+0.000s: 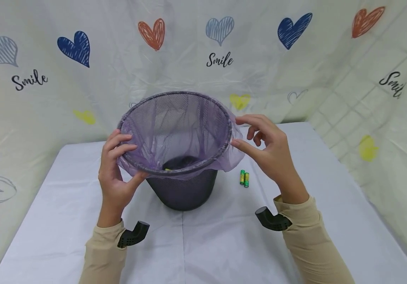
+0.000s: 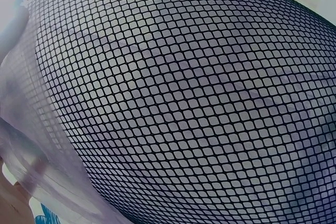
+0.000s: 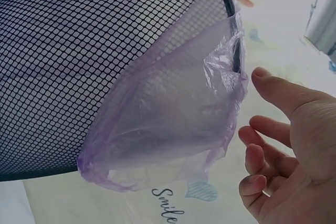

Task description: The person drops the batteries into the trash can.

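A black mesh wastebasket (image 1: 185, 193) stands tilted, its wide mouth facing me. It is lined with a thin purple plastic bag (image 1: 230, 159), whose edge folds outward over the rim. My left hand (image 1: 118, 173) grips the rim on the left, fingers over the edge and thumb at the near side. Close beside the right part of the rim is my right hand (image 1: 269, 144), thumb and forefinger spread. In the right wrist view, its thumb stands just off the bag's loose fold (image 3: 163, 124), and the other fingers curl loosely, holding nothing.
Two green and yellow batteries (image 1: 244, 178) lie on the white-covered table (image 1: 221, 244) to the right of the wastebasket. A small yellow bit (image 1: 168, 169) shows inside the basket. Behind hangs a curtain (image 1: 185, 67) printed with hearts.
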`<state>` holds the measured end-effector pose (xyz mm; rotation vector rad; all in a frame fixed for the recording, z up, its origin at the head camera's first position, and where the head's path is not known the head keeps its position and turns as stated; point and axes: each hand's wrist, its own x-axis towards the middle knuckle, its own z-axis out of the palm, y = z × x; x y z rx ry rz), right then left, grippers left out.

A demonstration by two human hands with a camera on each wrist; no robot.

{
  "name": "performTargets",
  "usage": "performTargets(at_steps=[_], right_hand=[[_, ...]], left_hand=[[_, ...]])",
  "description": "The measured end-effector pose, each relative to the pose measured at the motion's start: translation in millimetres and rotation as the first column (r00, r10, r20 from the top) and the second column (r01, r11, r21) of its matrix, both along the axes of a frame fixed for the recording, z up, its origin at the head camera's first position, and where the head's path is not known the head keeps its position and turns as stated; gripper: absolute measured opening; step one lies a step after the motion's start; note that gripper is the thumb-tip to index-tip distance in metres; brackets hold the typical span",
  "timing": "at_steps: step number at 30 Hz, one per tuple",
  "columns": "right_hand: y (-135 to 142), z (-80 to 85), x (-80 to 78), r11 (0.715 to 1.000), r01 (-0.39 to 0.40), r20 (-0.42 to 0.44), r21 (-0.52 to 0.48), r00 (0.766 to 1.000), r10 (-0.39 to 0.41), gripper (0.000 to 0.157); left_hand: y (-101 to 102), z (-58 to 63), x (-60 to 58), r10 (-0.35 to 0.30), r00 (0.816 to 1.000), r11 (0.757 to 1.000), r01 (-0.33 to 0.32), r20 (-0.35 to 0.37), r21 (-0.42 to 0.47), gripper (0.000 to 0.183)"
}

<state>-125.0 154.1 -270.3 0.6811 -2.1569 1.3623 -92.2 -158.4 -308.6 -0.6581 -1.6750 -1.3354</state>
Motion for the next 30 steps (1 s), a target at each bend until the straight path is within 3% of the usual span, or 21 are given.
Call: performTargets(at_steps=[16,30], right_hand=[[12,-14.2,1.9,1.0,0.014,0.017,-0.019,1.0,-0.014,0.046],[30,-25.9,-1.6,0.997,0.054,0.019,0.047,0.998,-0.055,0.045]], left_hand=[[-4,-6.0,-4.8,0.014,1.0,1.0,-0.014,-0.009,-0.027,0.07],[-4,-8.2,-5.6,0.016,1.0,1.0,-0.016,-0.01,-0.013,0.07]])
